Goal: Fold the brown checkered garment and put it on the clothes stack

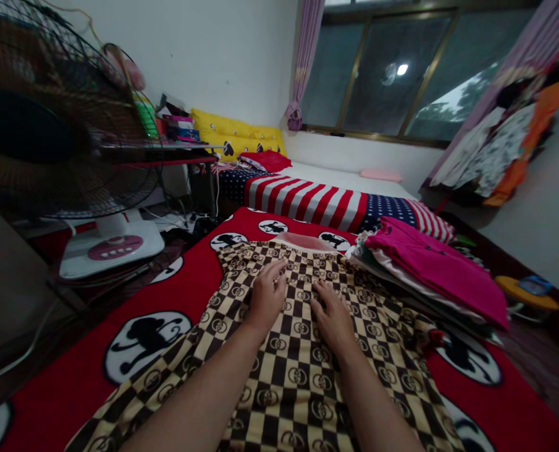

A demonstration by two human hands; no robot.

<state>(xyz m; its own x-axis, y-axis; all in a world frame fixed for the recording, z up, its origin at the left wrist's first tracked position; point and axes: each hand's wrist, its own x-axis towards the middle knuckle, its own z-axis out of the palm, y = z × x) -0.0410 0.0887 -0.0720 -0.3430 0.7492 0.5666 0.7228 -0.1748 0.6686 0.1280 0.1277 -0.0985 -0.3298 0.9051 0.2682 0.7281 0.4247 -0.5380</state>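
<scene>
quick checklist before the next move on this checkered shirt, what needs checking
1. Checkered shirt spread flat on the red blanket: ok.
2. Left hand flat on the shirt, open, no grip: ok.
3. Right hand flat beside it, apart from the left: ok.
4. Folded pile clear of the shirt: not ok, it lies right along the shirt's right edge.
5. Sleeves laid out evenly: cannot tell.
6. Fan off the blanket: ok.

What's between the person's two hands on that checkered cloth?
Only a bare strip of the checkered garment lies between the left hand and the right hand; both rest flat on it, as the head view shows.
</scene>
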